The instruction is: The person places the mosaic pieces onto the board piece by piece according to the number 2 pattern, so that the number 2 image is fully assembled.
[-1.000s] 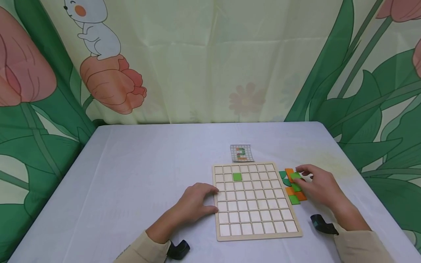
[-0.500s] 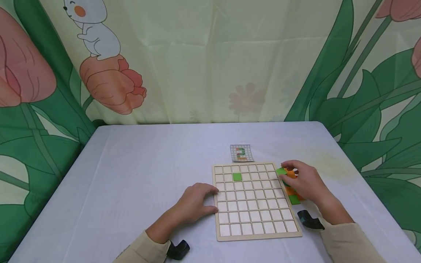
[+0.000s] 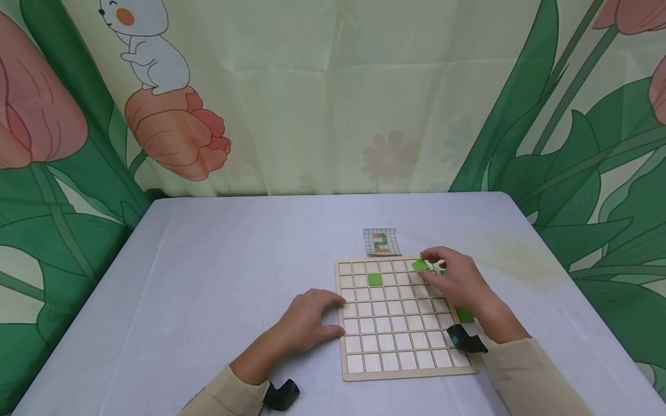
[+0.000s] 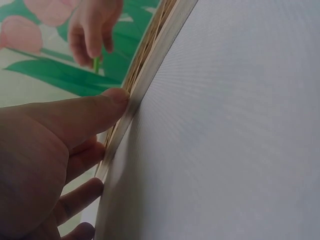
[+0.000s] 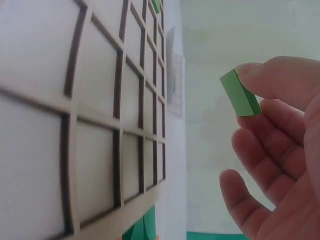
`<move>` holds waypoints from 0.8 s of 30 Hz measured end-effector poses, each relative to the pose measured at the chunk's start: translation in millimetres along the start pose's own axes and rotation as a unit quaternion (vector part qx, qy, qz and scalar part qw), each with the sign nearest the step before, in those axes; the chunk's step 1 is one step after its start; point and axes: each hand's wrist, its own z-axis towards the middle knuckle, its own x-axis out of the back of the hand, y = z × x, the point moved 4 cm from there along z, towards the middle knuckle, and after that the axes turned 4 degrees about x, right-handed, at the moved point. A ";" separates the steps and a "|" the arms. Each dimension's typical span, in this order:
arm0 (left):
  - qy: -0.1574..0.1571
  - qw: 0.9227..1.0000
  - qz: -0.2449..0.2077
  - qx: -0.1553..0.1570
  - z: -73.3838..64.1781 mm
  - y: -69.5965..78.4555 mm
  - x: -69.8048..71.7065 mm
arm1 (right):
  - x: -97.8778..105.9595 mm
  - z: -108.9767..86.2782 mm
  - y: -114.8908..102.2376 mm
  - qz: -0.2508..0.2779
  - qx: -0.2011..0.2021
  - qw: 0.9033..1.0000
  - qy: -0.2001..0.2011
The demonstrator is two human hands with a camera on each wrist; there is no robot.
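A wooden grid board (image 3: 411, 376) with white square cells lies on the table, and one green square tile (image 3: 374, 279) sits in a cell of its second row. Between thumb and forefinger my right hand (image 3: 458, 280) pinches another green tile (image 3: 420, 264), held tilted above the board's top right part. In the right wrist view this green tile (image 5: 237, 95) shows its thickness, with the other fingers loosely bent. My left hand (image 3: 307, 323) touches the board's left edge with extended thumb and fingertips; the left wrist view shows the thumb (image 4: 112, 100) against the wooden rim.
A small printed card (image 3: 382, 241) with a coloured grid pattern lies just beyond the board. Beside the board's right edge a loose green tile (image 3: 465, 315) shows; the other loose pieces there are mostly hidden by my right hand. A patterned curtain (image 3: 312, 115) hangs behind the table.
My right hand has carried a green tile from the loose pieces at the right, leftward over the board's top right part. My left hand and the board have stayed in place.
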 end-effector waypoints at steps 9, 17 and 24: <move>-0.001 1.000 0.001 0.003 0.3 -0.5 0.1 | -16.1 13.5 -6.6 0.023 0.000 0.999 -0.029; 0.007 1.000 0.006 -0.002 1.1 -1.6 0.3 | -31.3 19.7 -8.2 0.028 -0.028 0.997 -0.064; 0.003 1.000 0.007 -0.001 0.9 -1.4 -0.7 | -43.4 20.6 -8.5 0.013 -0.035 0.995 -0.092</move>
